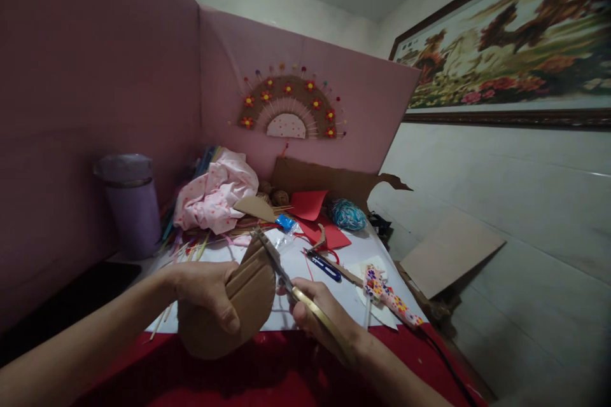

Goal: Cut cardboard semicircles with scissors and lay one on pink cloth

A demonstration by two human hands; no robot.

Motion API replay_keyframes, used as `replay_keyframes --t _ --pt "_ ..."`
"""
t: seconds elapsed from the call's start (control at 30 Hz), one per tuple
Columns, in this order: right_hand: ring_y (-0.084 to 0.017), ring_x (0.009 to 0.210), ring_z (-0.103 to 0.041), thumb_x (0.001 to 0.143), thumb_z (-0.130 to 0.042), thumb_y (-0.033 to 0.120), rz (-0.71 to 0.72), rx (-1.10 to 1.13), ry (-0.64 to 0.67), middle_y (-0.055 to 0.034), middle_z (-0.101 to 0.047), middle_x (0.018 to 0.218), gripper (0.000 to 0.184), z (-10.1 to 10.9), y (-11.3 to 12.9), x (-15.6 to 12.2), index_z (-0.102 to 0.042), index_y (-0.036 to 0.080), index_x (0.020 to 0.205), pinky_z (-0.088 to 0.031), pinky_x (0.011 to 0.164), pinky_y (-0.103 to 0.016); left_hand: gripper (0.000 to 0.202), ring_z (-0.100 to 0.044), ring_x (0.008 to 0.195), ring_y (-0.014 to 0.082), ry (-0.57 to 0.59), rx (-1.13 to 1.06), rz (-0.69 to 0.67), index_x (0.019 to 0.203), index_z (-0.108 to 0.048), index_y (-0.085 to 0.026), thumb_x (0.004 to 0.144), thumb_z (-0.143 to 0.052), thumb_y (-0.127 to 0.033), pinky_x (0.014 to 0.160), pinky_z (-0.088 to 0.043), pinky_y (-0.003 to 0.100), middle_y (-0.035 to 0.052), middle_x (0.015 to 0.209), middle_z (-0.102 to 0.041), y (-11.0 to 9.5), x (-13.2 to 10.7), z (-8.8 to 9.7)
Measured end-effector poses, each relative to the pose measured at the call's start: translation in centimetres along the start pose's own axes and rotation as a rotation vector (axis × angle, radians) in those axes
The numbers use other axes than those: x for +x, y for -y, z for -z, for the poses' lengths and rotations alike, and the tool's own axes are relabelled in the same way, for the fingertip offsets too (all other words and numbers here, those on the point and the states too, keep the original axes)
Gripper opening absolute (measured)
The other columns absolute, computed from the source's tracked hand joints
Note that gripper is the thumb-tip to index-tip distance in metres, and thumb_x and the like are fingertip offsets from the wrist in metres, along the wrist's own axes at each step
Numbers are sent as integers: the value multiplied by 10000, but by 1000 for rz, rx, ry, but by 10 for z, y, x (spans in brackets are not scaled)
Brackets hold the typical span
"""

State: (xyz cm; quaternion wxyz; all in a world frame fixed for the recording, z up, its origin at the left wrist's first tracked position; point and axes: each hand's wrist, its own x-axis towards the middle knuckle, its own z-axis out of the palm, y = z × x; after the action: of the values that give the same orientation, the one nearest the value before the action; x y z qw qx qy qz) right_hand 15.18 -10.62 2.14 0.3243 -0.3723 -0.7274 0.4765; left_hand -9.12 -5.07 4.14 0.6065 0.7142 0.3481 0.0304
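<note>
My left hand [212,292] grips a piece of brown cardboard [251,296] with a rounded lower edge, thumb pressed on its near face. In my right hand [319,311] is a pair of scissors [310,305] with gold-coloured handles. Their blades lie at the cardboard's upper right edge; whether they are cutting through it I cannot tell. Just beyond the blades are a small blue packet [285,222] and a clear plastic bag. To the right of the scissors lies a dark blue utility knife [324,266].
A flower-patterned glue gun [389,296] with a black cord lies on the right. Behind are red paper [308,205], blue yarn [348,214], spotted cloth [217,194] and a cardboard half-disc [255,208]. A purple tumbler [131,210] stands left. A decorated fan [287,92] hangs on the pink board.
</note>
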Motion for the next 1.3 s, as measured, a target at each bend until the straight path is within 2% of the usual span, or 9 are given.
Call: replay_keyframes --t 0.13,0.3,0.4,0.57,0.67,0.73,0.93,1.13,1.3 --pt "-64 480 -265 591 -552 832 -14 88 -22 79 -353 545 765 -4 -2 1 -572 131 897 -223 431 -203 545 -660 841 242 17 12 -30 965 -665 -207 460 -843 -308 670 -517 294 24 914 -728 3 1 2" --pt "-65 459 -346 656 -699 513 -107 166 -79 74 -430 526 414 -11 -11 3 -577 157 829 -253 443 -197 508 -669 804 238 30 31 -33 937 -675 -209 466 -842 -304 648 -524 293 20 879 -732 6 1 3" --pt "-84 495 -430 654 -713 429 -101 129 -119 51 -513 567 326 -14 -13 4 -572 163 780 -277 466 -202 518 -666 808 227 42 21 -53 952 -674 -212 468 -842 -290 635 -523 278 19 897 -731 7 1 3" --pt "-74 484 -379 639 -687 637 -45 52 -79 65 -443 548 531 -8 -6 2 -590 147 818 -286 462 -205 498 -658 801 209 42 -19 -44 930 -682 -205 464 -843 -273 648 -514 261 9 886 -729 12 0 0" --pt "-74 467 -331 596 -491 867 -49 51 62 64 -415 555 811 -1 3 -4 -585 144 950 -266 426 -205 525 -651 790 212 23 -38 -89 941 -668 -213 451 -845 -275 634 -517 267 3 875 -726 13 0 -4" --pt "-87 472 -358 584 -373 924 -64 96 141 48 -433 584 915 1 7 -11 -560 151 1037 -287 419 -213 550 -644 767 203 20 -76 -150 950 -661 -222 436 -850 -267 617 -513 261 -8 853 -719 12 0 -8" --pt "-106 455 -377 520 -359 956 -138 192 134 48 -428 573 958 -4 9 -27 -516 189 1073 -303 410 -237 476 -633 714 162 73 -232 -225 941 -689 -217 485 -825 -229 579 -489 224 -11 827 -716 6 -2 -14" --pt "-68 438 -337 538 -408 937 -103 197 116 65 -412 575 958 -8 6 -31 -515 140 1058 -265 388 -187 420 -616 675 165 -25 -233 -243 857 -705 -178 459 -826 -240 558 -475 231 5 776 -716 6 -1 -16" --pt "-70 461 -321 552 -417 927 -75 190 86 66 -396 593 924 -8 13 -31 -505 147 1042 -250 404 -192 524 -612 731 171 -69 -273 -306 947 -683 -184 457 -839 -285 603 -474 238 6 835 -715 8 2 -16"
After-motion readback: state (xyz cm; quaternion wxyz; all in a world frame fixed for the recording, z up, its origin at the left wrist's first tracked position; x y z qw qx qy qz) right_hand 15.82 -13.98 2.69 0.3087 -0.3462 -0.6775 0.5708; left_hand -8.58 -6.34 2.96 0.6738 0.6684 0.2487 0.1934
